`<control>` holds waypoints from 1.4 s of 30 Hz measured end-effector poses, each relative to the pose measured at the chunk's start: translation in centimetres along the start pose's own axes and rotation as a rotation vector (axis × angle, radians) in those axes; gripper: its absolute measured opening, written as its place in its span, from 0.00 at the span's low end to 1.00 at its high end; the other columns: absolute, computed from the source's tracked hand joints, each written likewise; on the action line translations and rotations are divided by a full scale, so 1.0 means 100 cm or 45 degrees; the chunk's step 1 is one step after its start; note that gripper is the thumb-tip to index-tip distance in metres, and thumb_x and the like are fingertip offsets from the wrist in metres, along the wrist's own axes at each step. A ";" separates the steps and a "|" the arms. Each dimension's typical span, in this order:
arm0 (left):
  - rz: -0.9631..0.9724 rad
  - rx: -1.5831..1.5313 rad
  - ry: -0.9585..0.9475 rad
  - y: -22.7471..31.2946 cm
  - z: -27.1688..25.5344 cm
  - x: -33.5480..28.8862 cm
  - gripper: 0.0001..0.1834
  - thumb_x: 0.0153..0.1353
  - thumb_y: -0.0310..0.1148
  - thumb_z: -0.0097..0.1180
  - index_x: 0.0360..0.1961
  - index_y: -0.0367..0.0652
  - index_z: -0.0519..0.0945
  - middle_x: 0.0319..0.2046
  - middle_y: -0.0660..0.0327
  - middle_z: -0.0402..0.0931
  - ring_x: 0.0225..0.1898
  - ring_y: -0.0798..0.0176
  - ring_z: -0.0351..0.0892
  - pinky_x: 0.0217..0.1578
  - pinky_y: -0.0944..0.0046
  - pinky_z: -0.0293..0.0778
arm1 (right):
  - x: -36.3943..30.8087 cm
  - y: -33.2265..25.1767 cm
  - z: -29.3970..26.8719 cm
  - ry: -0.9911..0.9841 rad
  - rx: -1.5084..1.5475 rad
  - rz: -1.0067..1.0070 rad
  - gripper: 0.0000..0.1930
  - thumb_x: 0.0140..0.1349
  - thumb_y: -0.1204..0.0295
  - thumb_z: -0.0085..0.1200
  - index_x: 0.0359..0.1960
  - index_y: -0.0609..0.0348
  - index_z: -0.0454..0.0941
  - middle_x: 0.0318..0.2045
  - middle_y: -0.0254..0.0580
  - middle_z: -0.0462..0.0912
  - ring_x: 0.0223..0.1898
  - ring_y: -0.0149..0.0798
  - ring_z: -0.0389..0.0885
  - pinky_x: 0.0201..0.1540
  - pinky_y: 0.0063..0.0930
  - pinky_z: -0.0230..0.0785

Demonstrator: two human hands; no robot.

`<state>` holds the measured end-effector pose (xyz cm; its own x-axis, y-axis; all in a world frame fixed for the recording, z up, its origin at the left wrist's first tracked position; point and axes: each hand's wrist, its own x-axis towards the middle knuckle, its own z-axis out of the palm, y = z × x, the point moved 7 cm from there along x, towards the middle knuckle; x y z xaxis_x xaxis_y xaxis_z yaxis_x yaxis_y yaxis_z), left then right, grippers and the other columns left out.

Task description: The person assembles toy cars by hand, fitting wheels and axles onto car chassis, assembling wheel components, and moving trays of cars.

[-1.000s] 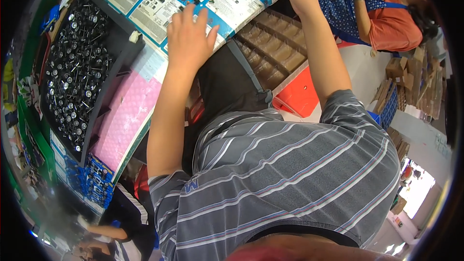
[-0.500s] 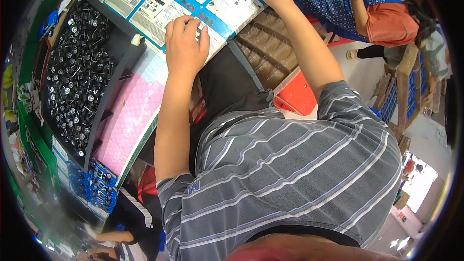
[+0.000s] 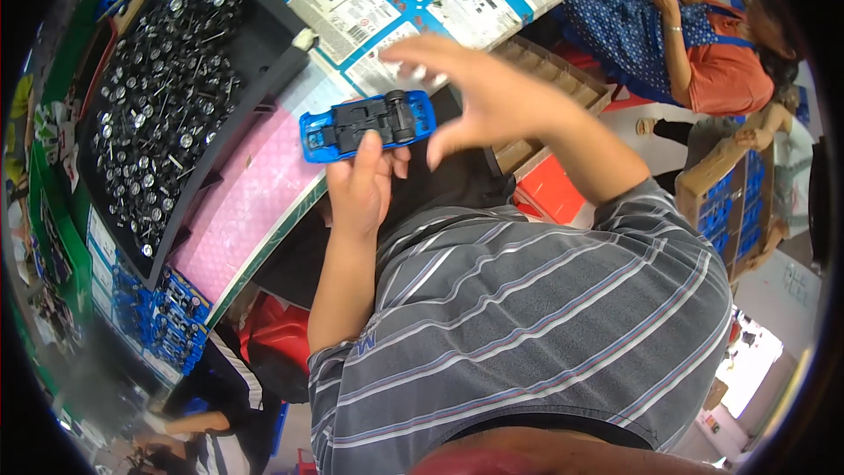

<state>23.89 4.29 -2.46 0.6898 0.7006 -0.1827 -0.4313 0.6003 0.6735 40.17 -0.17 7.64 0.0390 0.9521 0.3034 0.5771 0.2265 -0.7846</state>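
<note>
A blue toy car [image 3: 356, 126] is turned underside up above the table's near edge. My left hand [image 3: 362, 186] grips it from below, thumb on its black base. One pair of black wheels shows near the car's right end; none are visible at the other end. My right hand [image 3: 488, 92] is open and slightly blurred, its fingers spread around the car's right end without a clear grip on it. To the left, a black tray [image 3: 274, 33] holds a heap of black wheels on metal axles [image 3: 167, 114].
Printed blue and white card sheets [image 3: 352, 0] cover the far tabletop. Pink bubble wrap [image 3: 242, 185] lies along the near edge. More blue toy cars [image 3: 180, 321] are grouped at the lower left. A partitioned box [image 3: 563, 79] stands right of the table; beyond it sits a co-worker [image 3: 655, 44].
The toy car is now in my left hand, in front of my body. My right hand has come back from the table's far side toward it. The view has shifted slightly.
</note>
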 end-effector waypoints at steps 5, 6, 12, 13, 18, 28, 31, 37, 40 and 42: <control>0.156 0.180 0.086 0.033 -0.032 -0.013 0.18 0.75 0.36 0.47 0.58 0.35 0.68 0.42 0.50 0.79 0.33 0.62 0.77 0.27 0.68 0.71 | 0.126 0.125 -0.044 0.491 -0.390 0.374 0.36 0.54 0.51 0.68 0.56 0.69 0.77 0.49 0.62 0.83 0.48 0.58 0.83 0.53 0.42 0.75; 0.162 0.225 0.077 0.036 -0.036 -0.013 0.17 0.75 0.37 0.47 0.56 0.36 0.69 0.42 0.51 0.79 0.32 0.63 0.77 0.27 0.68 0.71 | 0.151 0.158 -0.047 0.601 -0.376 0.481 0.39 0.56 0.48 0.66 0.60 0.69 0.75 0.50 0.64 0.82 0.51 0.58 0.82 0.54 0.42 0.75; 0.177 0.203 0.110 0.036 -0.051 -0.013 0.17 0.75 0.39 0.47 0.56 0.38 0.70 0.43 0.53 0.79 0.34 0.64 0.76 0.29 0.66 0.70 | 0.229 0.194 -0.019 0.804 -0.793 0.260 0.17 0.53 0.62 0.64 0.20 0.67 0.82 0.34 0.67 0.80 0.40 0.63 0.79 0.49 0.50 0.73; 0.180 0.198 0.093 0.034 -0.051 -0.011 0.17 0.75 0.38 0.47 0.57 0.39 0.70 0.44 0.53 0.79 0.35 0.64 0.76 0.30 0.66 0.70 | 0.229 0.197 -0.017 0.793 -0.795 0.258 0.17 0.53 0.62 0.64 0.20 0.67 0.82 0.34 0.67 0.80 0.40 0.63 0.79 0.49 0.50 0.73; 0.173 0.043 0.050 0.035 -0.053 -0.003 0.13 0.73 0.33 0.51 0.54 0.39 0.72 0.43 0.55 0.80 0.35 0.64 0.78 0.32 0.66 0.72 | 0.174 0.185 -0.017 0.898 -0.261 0.381 0.21 0.55 0.66 0.66 0.47 0.69 0.80 0.38 0.59 0.84 0.38 0.50 0.83 0.43 0.43 0.76; 0.029 0.460 -0.118 0.019 -0.053 -0.014 0.16 0.71 0.36 0.56 0.54 0.39 0.72 0.40 0.57 0.79 0.36 0.63 0.80 0.35 0.65 0.74 | 0.041 -0.044 0.074 0.082 -0.005 -0.109 0.28 0.51 0.71 0.72 0.55 0.60 0.79 0.49 0.44 0.84 0.49 0.40 0.81 0.52 0.33 0.73; 0.047 0.475 -0.086 0.007 -0.055 -0.022 0.10 0.68 0.34 0.59 0.37 0.37 0.81 0.25 0.61 0.81 0.25 0.70 0.78 0.28 0.70 0.73 | 0.045 -0.060 0.103 -0.106 -0.215 -0.202 0.28 0.49 0.66 0.68 0.53 0.62 0.79 0.46 0.54 0.83 0.50 0.56 0.80 0.55 0.42 0.74; 0.152 0.477 0.002 0.012 -0.062 -0.044 0.06 0.65 0.27 0.57 0.36 0.35 0.81 0.25 0.61 0.80 0.25 0.70 0.79 0.25 0.70 0.72 | 0.039 -0.069 0.123 -0.251 -0.203 -0.090 0.29 0.48 0.69 0.71 0.53 0.62 0.78 0.46 0.52 0.82 0.50 0.53 0.81 0.53 0.39 0.75; 0.168 0.582 0.004 0.025 -0.057 -0.056 0.08 0.67 0.29 0.57 0.42 0.35 0.79 0.31 0.60 0.80 0.27 0.68 0.80 0.27 0.70 0.75 | 0.038 -0.076 0.127 -0.221 -0.145 -0.255 0.32 0.47 0.65 0.74 0.55 0.62 0.77 0.50 0.51 0.80 0.48 0.51 0.81 0.53 0.39 0.75; 0.180 0.494 0.028 0.024 -0.069 -0.063 0.10 0.68 0.31 0.57 0.44 0.35 0.79 0.31 0.60 0.80 0.28 0.69 0.80 0.28 0.70 0.75 | 0.043 -0.079 0.128 -0.247 -0.055 -0.263 0.30 0.48 0.64 0.74 0.53 0.62 0.79 0.47 0.51 0.82 0.47 0.50 0.83 0.50 0.38 0.76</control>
<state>14.48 4.00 -4.65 0.6251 0.7763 -0.0817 -0.2667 0.3108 0.9123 25.32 4.75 8.23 -0.2371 0.9093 0.3420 0.5912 0.4144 -0.6920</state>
